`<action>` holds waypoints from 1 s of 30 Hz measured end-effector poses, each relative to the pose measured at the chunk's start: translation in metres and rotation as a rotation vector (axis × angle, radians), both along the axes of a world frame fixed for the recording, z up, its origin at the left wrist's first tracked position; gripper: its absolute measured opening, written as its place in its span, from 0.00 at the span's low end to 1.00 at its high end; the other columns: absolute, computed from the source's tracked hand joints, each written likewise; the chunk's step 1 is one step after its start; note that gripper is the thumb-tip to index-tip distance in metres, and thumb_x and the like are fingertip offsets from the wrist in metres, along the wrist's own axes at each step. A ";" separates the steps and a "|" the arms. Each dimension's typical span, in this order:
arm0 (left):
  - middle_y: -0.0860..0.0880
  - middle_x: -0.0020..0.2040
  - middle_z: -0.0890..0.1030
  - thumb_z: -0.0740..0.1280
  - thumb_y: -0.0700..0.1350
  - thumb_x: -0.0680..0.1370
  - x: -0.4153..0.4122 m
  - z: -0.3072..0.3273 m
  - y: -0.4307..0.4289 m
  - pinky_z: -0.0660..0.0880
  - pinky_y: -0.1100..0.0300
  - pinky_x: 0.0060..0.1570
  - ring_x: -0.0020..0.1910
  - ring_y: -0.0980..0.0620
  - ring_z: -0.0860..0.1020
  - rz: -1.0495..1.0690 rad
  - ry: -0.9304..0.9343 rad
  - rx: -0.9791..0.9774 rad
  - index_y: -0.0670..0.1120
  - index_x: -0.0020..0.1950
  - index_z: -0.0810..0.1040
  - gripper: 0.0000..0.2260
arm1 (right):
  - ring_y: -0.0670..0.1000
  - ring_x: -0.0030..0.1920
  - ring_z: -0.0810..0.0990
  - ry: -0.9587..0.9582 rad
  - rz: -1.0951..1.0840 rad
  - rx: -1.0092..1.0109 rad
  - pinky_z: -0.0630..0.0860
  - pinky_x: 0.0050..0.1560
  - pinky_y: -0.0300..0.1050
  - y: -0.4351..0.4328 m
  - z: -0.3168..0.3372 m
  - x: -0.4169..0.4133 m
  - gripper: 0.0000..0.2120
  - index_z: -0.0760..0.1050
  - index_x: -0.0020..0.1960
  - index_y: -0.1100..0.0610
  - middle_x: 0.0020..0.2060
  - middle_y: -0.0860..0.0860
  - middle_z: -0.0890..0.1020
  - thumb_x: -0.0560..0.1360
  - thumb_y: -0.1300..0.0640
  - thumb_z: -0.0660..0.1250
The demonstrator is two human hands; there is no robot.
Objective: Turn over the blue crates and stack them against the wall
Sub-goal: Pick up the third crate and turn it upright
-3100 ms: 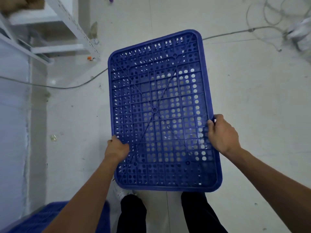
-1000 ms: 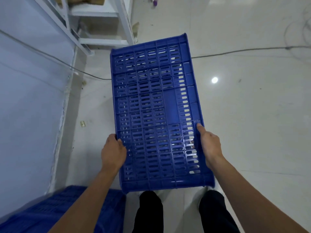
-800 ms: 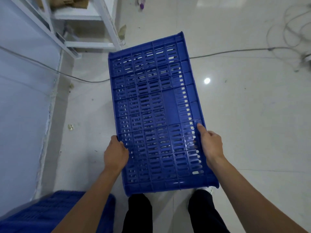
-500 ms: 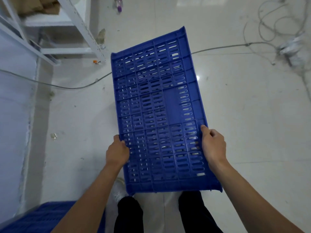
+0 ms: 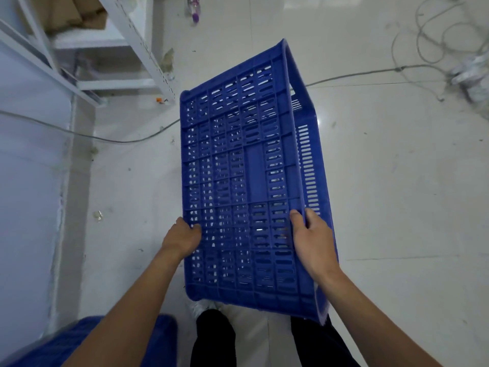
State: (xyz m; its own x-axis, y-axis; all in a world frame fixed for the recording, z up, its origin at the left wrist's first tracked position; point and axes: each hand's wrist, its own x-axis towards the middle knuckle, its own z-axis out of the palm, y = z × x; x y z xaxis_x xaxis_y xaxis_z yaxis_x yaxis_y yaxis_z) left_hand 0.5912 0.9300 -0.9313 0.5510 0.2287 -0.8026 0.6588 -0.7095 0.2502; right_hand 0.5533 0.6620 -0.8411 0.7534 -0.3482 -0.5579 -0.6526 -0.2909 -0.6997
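**Crate in the air, both hands on it**

I'm seeing the blue crate (image 5: 251,181) carried between the two hands, clear of the floor (image 5: 397,207). Its broad slotted face is tipped up toward me and its long end points away from the hands.

The left hand (image 5: 181,238) is clenched on the crate's left edge, fingertips tucked out of sight. The right hand (image 5: 313,242) grasps the right-hand edge, with the thumb lying on the slotted face and the fingers wrapped onto the side wall.

Below the left forearm, close to the wall (image 5: 26,181), a second crate (image 5: 79,337) shows only in part. Ahead of the left hand a grey cable (image 5: 105,137) crosses the floor and passes behind the held crate. Beyond it stands a white rack (image 5: 148,56), and a bottle (image 5: 194,7) lies farther out.
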 end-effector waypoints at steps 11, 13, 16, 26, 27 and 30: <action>0.56 0.56 0.80 0.62 0.52 0.82 0.013 0.087 -0.021 0.69 0.71 0.50 0.53 0.61 0.77 0.103 -0.577 -0.265 0.51 0.59 0.79 0.10 | 0.47 0.25 0.71 0.048 0.438 0.000 0.68 0.26 0.43 0.118 -0.010 0.014 0.11 0.68 0.47 0.57 0.31 0.51 0.75 0.82 0.49 0.59; 0.57 0.55 0.78 0.64 0.56 0.80 0.017 0.091 -0.018 0.71 0.70 0.50 0.53 0.62 0.77 0.065 -0.592 -0.321 0.53 0.60 0.78 0.13 | 0.51 0.28 0.72 0.039 0.493 -0.038 0.69 0.28 0.48 0.145 -0.016 0.013 0.10 0.68 0.50 0.57 0.35 0.53 0.77 0.82 0.50 0.59; 0.55 0.54 0.78 0.68 0.56 0.77 0.023 0.079 -0.001 0.75 0.62 0.52 0.50 0.59 0.78 0.055 -0.608 -0.256 0.53 0.59 0.77 0.13 | 0.57 0.36 0.79 0.057 0.540 -0.088 0.77 0.35 0.54 0.176 -0.026 0.013 0.12 0.69 0.56 0.58 0.42 0.56 0.81 0.81 0.49 0.59; 0.47 0.45 0.82 0.72 0.47 0.74 0.028 0.011 0.110 0.80 0.46 0.51 0.47 0.45 0.81 0.389 -0.373 -0.062 0.43 0.47 0.77 0.09 | 0.57 0.52 0.80 0.199 0.804 -0.110 0.77 0.50 0.53 0.198 -0.064 0.035 0.27 0.65 0.70 0.55 0.56 0.53 0.80 0.80 0.37 0.54; 0.47 0.45 0.82 0.72 0.46 0.74 0.027 0.005 0.119 0.80 0.47 0.50 0.47 0.44 0.81 0.428 -0.341 -0.056 0.43 0.48 0.77 0.09 | 0.57 0.52 0.80 0.215 0.802 -0.138 0.77 0.50 0.53 0.190 -0.070 0.038 0.26 0.65 0.70 0.56 0.56 0.54 0.80 0.81 0.38 0.55; 0.45 0.48 0.82 0.71 0.43 0.75 0.025 -0.014 0.139 0.80 0.53 0.45 0.45 0.47 0.81 0.532 -0.280 -0.049 0.41 0.51 0.77 0.08 | 0.58 0.50 0.80 0.262 0.774 -0.245 0.76 0.48 0.51 0.158 -0.089 0.049 0.24 0.64 0.70 0.58 0.55 0.56 0.80 0.82 0.43 0.57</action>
State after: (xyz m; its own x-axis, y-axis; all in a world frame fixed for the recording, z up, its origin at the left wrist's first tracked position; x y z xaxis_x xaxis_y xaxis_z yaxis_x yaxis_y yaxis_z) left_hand 0.6159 1.0692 -0.9456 0.5635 0.4971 -0.6598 0.8242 -0.2840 0.4899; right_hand 0.6020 0.8205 -0.9300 0.6862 0.0777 -0.7233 -0.3395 -0.8451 -0.4129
